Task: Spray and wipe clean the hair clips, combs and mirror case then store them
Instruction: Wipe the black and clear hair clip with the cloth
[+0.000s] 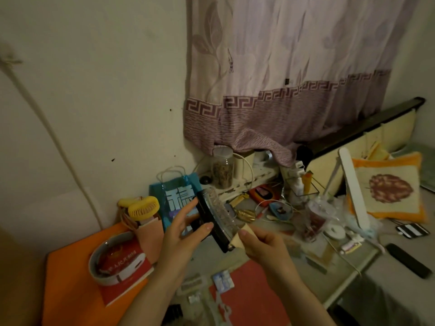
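Two bare forearms are seen reaching in from the bottom edge over a cluttered low table [266, 234]. A long black comb-like hair clip with a clear, bumpy plastic strip along one side [215, 220] is held tilted in the air above the table, between the two hands. It is supported by the left hand [186, 228], whose fingers are nearly straight, the fingertips pressed against the clip's dark side and the thumb raised behind it. A small folded beige wipe [240, 238] is pinched between the curled thumb and forefinger of the right hand [263, 243] and is laid against the clip's lower end.

Below the hands, pale plastic clips [200, 292], blurred, are seen lying on a red mat [256, 300]. To the left, a white neck-band fan [110, 262] rests on a red booklet [127, 281], itself on an orange surface [68, 290]. Behind them, a small yellow hand fan [142, 208] is placed beside a blue printed gift bag with white cord handles [174, 196].

Farther back, a clear plastic jar of brown dried contents [222, 168] stands against the wall, under the hem of a mauve patterned curtain [287, 78]. To the right, a white desk lamp [353, 191] leans in front of an orange-edged cushion bearing a brown leaf design [388, 189]. A black remote control [408, 261] lies at the table's right end.
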`<move>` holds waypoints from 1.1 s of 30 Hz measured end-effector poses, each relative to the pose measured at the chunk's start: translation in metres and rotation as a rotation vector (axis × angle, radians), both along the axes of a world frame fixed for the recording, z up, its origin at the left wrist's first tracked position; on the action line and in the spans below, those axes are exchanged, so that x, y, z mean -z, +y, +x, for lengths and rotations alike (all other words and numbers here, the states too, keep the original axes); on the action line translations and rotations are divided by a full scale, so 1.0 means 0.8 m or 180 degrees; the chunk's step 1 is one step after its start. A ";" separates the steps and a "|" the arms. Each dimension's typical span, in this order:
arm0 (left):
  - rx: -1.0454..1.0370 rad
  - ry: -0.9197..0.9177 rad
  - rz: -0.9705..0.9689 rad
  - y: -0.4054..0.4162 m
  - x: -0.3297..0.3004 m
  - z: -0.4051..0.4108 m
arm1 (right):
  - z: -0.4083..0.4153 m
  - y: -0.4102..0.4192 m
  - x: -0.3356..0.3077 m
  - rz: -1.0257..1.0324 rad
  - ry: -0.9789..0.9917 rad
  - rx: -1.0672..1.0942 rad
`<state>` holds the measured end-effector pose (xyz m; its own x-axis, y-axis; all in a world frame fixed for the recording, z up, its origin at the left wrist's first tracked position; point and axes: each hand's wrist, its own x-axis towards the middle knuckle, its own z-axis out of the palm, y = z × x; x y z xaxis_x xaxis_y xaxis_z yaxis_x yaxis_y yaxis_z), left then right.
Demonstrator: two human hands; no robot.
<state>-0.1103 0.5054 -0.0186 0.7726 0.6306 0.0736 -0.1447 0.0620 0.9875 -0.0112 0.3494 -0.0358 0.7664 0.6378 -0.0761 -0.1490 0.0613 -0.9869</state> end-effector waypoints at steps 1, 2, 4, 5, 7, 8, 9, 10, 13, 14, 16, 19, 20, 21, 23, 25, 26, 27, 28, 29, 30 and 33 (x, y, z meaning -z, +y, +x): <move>0.0006 0.0016 -0.0052 -0.003 0.007 0.006 | 0.005 -0.002 0.006 -0.0025 0.0028 0.0022; 0.0005 0.0036 -0.0098 -0.005 0.014 0.012 | 0.010 -0.003 0.012 -0.0070 0.0055 0.0044; -0.0002 0.0067 -0.0208 -0.009 0.028 0.024 | 0.021 -0.006 0.023 -0.0150 0.0143 0.0106; -0.0017 0.0079 -0.0277 -0.012 0.035 0.031 | 0.029 -0.008 0.028 -0.0190 0.0181 0.0113; -0.0064 0.0122 -0.0407 -0.019 0.051 0.048 | 0.046 -0.013 0.039 -0.0307 0.0176 0.0094; -0.0099 0.0143 -0.0468 -0.024 0.060 0.059 | 0.058 -0.016 0.046 -0.0369 0.0174 0.0102; -0.0137 0.0169 -0.0516 -0.029 0.068 0.070 | 0.070 -0.020 0.054 -0.0436 0.0203 0.0132; -0.0179 0.0209 -0.0545 -0.034 0.077 0.083 | 0.085 -0.024 0.062 -0.0502 0.0244 0.0164; -0.0249 0.0380 -0.0650 -0.052 0.099 0.131 | 0.136 -0.038 0.083 -0.0670 0.0305 0.0108; -0.0269 0.0457 -0.0715 -0.057 0.106 0.148 | 0.156 -0.042 0.089 -0.0746 0.0331 0.0085; -0.0329 0.0631 -0.0806 -0.070 0.123 0.184 | 0.196 -0.052 0.101 -0.0865 0.0416 0.0064; -0.0344 0.0856 -0.0927 -0.089 0.142 0.233 | 0.254 -0.066 0.122 -0.0976 0.0636 0.0028; -0.0340 0.0927 -0.0960 -0.095 0.149 0.249 | 0.273 -0.071 0.128 -0.1040 0.0682 0.0031; -0.0349 0.0997 -0.0988 -0.100 0.156 0.263 | 0.290 -0.074 0.137 -0.1109 0.0720 0.0048; -0.0390 0.1107 -0.1043 -0.108 0.170 0.287 | 0.320 -0.081 0.153 -0.1235 0.0772 0.0058; -0.0362 0.1168 -0.1084 -0.114 0.182 0.310 | 0.346 -0.086 0.168 -0.1293 0.0833 -0.0018; -0.0352 0.1202 -0.1096 -0.115 0.188 0.320 | 0.357 -0.087 0.175 -0.1307 0.0876 -0.0052; -0.0389 0.1259 -0.1126 -0.115 0.194 0.329 | 0.367 -0.088 0.182 -0.1329 0.0894 -0.0072; -0.0449 0.1330 -0.1157 -0.114 0.199 0.336 | 0.375 -0.088 0.188 -0.1361 0.0874 -0.0079; -0.0484 0.1390 -0.1169 -0.113 0.204 0.341 | 0.384 -0.087 0.195 -0.1394 0.0804 -0.0084; -0.0469 0.1426 -0.1140 -0.112 0.208 0.346 | 0.391 -0.086 0.201 -0.1428 0.0693 -0.0108; -0.0410 0.1491 -0.1063 -0.106 0.221 0.360 | 0.408 -0.081 0.214 -0.1464 0.0478 -0.0236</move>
<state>0.1773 0.4209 -0.1952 0.5904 0.6518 -0.4760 0.2754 0.3916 0.8779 0.3150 0.2844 -0.2067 0.6792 0.5646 -0.4690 -0.2792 -0.3922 -0.8765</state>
